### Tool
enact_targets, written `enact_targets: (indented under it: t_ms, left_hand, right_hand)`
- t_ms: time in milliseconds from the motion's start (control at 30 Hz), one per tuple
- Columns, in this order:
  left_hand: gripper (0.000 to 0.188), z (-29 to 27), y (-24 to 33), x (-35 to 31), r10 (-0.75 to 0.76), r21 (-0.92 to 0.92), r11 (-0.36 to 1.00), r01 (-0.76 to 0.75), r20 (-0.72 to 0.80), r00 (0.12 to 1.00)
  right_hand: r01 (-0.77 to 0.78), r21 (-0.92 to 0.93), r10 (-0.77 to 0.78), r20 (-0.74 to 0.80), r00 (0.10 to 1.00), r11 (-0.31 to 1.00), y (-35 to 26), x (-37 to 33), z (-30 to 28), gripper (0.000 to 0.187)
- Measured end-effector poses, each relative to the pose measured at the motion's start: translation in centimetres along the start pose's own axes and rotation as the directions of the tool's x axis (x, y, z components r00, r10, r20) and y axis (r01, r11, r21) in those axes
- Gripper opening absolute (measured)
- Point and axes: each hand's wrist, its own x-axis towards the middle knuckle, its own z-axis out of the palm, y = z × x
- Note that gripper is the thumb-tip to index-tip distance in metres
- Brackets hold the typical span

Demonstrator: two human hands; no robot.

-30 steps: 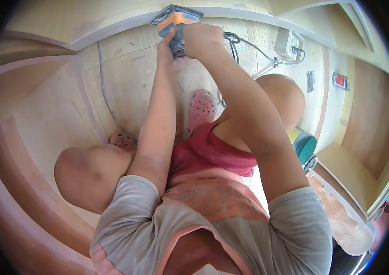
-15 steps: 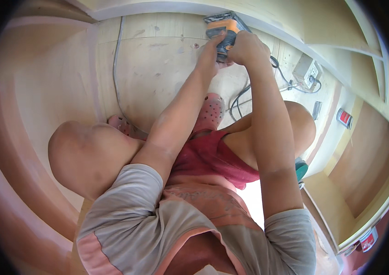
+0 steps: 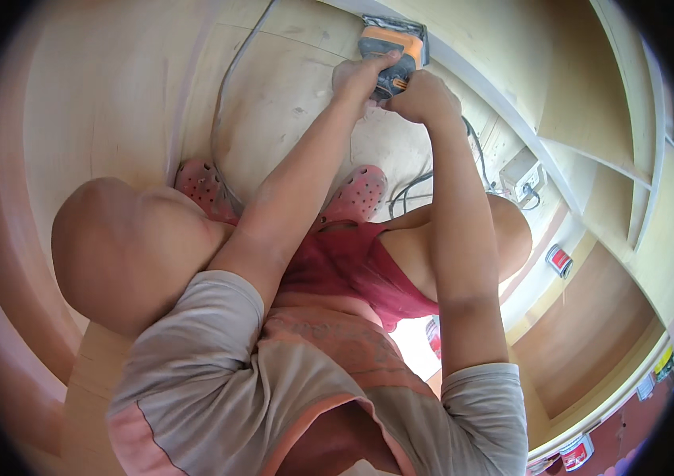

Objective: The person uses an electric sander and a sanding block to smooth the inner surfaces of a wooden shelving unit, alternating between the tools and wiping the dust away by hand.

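Note:
An orange and black electric sander is held out at arm's length near the top of the view, its flat dusty pad turned away from me. My left hand wraps its left side, with the thumb over the body. Around the near right part of the sander, my right hand is closed, and its fingers are partly hidden. The pad is close to the pale edge of a wooden cabinet frame. Whether it touches the wood I cannot tell.
Dark cable loops behind my right forearm near a socket box. A grey cord runs down the panel at left. My feet in pink clogs are below the sander. A small can stands right, beside open shelving.
My view has turned, so the cabinet frame slants more steeply and the socket box and can sit lower. Both hands keep their grip on the sander, which is tilted slightly differently.

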Motion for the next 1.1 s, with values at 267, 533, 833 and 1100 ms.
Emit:
enact_targets:
  t_ms: [267,533,833,1100]
  left_hand:
    - [0.055,0.0,-1.1,0.9,0.059,0.128,0.99,-0.058,-0.008,0.998]
    - [0.055,-0.4,-1.9,1.4,0.013,0.089,0.996,-0.012,-0.015,1.0]
    - [0.055,-0.5,-1.0,0.7,0.042,0.123,0.992,-0.032,-0.075,0.996]
    - [0.051,-1.6,0.6,0.6,0.059,0.085,0.995,-0.053,-0.073,0.996]
  right_hand:
    - [-0.019,0.034,0.02,-0.008,1.0,0.999,0.7,0.5,0.5,0.057]
    - [-0.024,-0.01,0.024,-0.02,1.0,1.0,0.6,0.4,1.2,0.051]
    - [-0.005,-0.007,0.005,-0.026,1.0,1.0,-0.3,-0.2,0.8,0.043]
    - [0.026,-0.004,-0.026,-0.061,0.998,1.0,-1.8,-0.3,0.8,0.044]
